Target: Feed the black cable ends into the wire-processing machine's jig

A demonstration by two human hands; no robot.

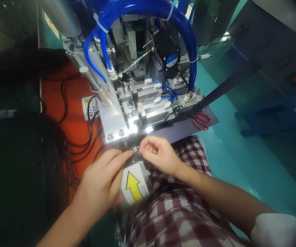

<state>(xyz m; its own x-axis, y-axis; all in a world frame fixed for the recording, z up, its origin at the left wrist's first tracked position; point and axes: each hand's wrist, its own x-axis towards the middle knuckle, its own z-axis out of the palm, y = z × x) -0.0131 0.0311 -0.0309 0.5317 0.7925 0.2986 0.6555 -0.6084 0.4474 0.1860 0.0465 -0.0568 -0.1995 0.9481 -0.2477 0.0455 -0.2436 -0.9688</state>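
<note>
Thin wires (136, 149), some whitish and reddish, show between my fingertips at the front of the bench machine (148, 103). My right hand (160, 154) pinches them from the right with thumb and index finger, the other fingers curled in. From the left, my left hand (101, 175) reaches in, its fingertips closed at the same wires; its thumb is mostly hidden. Just below the wires is a small metal fixture (137, 157). A white plate with a yellow arrow (134, 185) sits in front of it, close to my left hand.
Black cables (52, 137) spread over the orange surface (52, 92) at left. Red-handled snips (201, 120) lie on the dark board at right. Thick blue air tubes (148, 7) arch over the machine. A metal post (94, 82) stands at its left. A checked apron (168, 212) covers my lap.
</note>
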